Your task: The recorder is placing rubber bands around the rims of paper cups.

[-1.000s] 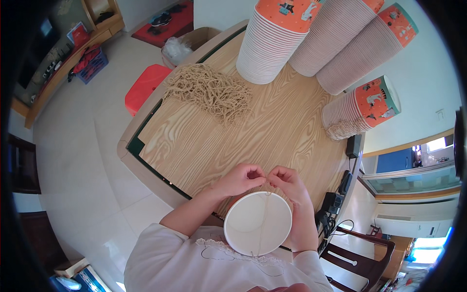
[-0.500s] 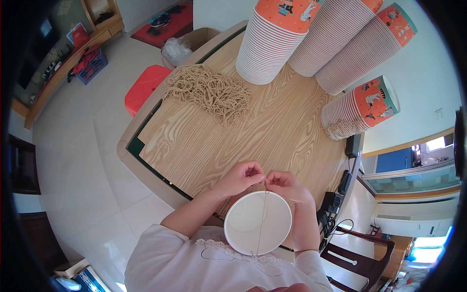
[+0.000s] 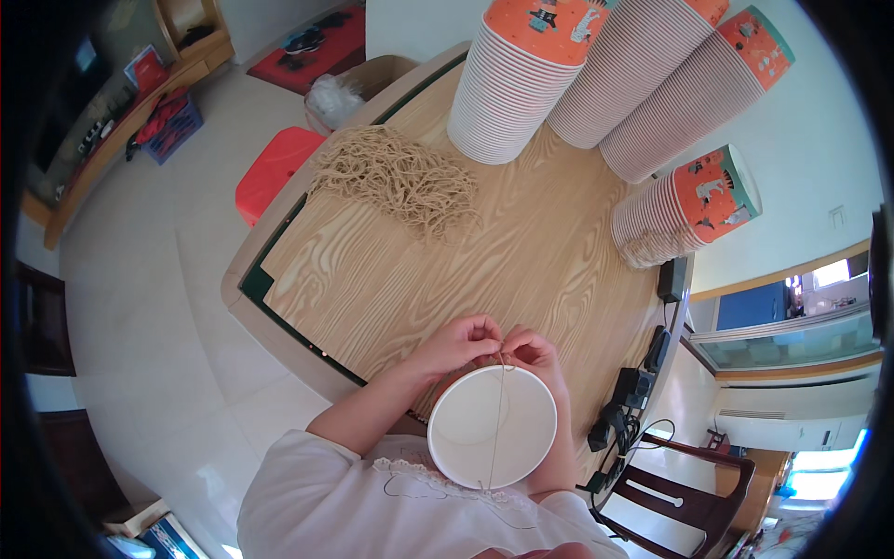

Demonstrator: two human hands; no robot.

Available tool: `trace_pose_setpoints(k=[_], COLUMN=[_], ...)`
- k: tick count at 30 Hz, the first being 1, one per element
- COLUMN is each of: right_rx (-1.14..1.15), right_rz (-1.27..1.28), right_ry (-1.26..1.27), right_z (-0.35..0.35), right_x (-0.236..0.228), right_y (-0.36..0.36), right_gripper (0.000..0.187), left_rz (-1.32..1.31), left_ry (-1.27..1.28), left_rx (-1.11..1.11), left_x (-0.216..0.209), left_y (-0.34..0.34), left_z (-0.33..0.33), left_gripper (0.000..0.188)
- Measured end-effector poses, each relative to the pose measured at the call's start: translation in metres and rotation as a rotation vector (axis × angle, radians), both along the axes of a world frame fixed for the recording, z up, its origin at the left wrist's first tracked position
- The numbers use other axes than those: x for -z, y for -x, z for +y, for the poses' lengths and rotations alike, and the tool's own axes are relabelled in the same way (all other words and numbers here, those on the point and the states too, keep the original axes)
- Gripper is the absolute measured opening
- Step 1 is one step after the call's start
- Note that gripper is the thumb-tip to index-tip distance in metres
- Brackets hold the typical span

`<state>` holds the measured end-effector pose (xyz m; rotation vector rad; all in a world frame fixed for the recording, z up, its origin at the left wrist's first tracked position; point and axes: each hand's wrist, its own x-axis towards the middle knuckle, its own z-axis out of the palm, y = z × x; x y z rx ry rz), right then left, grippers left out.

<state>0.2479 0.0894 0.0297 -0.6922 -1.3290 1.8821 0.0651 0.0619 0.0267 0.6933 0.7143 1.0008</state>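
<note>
A white-lined paper bucket point(image 3: 456, 429) is held against my front at the table's near edge, its round mouth facing up toward me. Across that mouth runs a thin tan string point(image 3: 499, 419), from the near rim to the far rim. At the far rim, fingers and thumb of my left hand point(image 3: 463, 341) are closed in a pinch on the string. Beside it, my right hand point(image 3: 535, 354) also pinches the string, its fingertips close to the left ones. The knot or loop between the fingertips is too small to make out.
A heap of tan strings point(image 3: 400, 182) lies on the wooden table point(image 3: 521, 252). Tall stacks of orange-patterned paper buckets point(image 3: 517, 88) stand at the back, with a shorter stack point(image 3: 689, 210) at right. Black power adapters point(image 3: 633, 387) line the right edge. A red stool point(image 3: 277, 172) stands left.
My right hand has moved left and inward, closer to my left hand at the far rim. The bucket stays in nearly the same place.
</note>
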Motion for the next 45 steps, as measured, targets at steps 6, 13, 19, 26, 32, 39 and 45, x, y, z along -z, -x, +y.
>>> trace_pose_setpoints(k=[6, 13, 19, 26, 32, 39, 45], right_rx=[0.021, -0.059, -0.139, -0.183, -0.206, 0.264, 0.009], right_rz=[-0.021, -0.13, -0.207, -0.24, -0.224, -0.424, -0.613], right_ry=[0.015, -0.113, -0.171, -0.189, -0.258, -0.248, -0.42], right_z=[-0.001, 0.004, 0.006, 0.007, 0.006, -0.013, -0.063], right_x=[-0.006, -0.017, -0.029, -0.033, -0.032, -0.081, -0.134], right_y=[0.0, -0.006, -0.011, -0.013, -0.014, -0.028, -0.016], right_gripper=[0.01, 0.013, 0.017, 0.017, 0.018, 0.019, 0.024], left_rz=[0.044, 0.049, 0.056, -0.175, -0.286, -0.052, 0.27], left_ry=[0.002, -0.014, -0.009, 0.065, 0.121, 0.001, -0.26], left_rx=[0.009, -0.009, -0.075, -0.054, -0.013, -0.043, -0.066], left_x=[0.007, 0.007, -0.001, 0.001, -0.002, -0.045, -0.064], left_y=[-0.001, 0.0, 0.005, 0.008, 0.011, 0.021, 0.018], left_z=[0.001, 0.001, 0.002, 0.003, -0.001, -0.012, -0.025], left_gripper=[0.006, 0.006, 0.005, 0.007, 0.009, 0.022, 0.027])
